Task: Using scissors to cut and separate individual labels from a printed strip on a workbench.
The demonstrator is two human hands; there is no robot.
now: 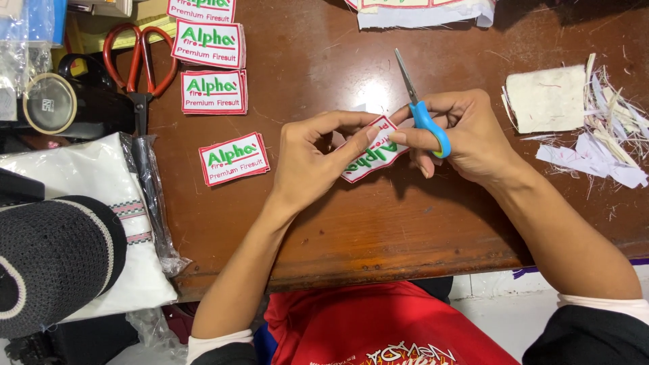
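A: What did the left hand (307, 159) have?

B: It pinched a white embroidered patch (372, 154) with a red border and green lettering, thumb and fingertips clamped on its left end. The patch was held just above the brown wooden table (378, 223), tilted, between the two hands.

A: And the right hand (466, 135)?

B: Closed around the blue handles of a small pair of scissors (420, 108), a finger through a loop. Its forefinger also touched the right end of the patch. The blades were together and pointed up, away from the person, beyond the patch.

A: What lay around the patch?

B: Left of it, four like patches (234, 158) lay flat on the table, one near, three farther up. Beyond those, red-handled shears (140, 64) sat by a tape roll (49, 103). Well right of the patch lay a heap of white cloth trimmings (595, 128). Far left of it, a folded white garment in a clear bag (115, 203) overhung the table's edge.
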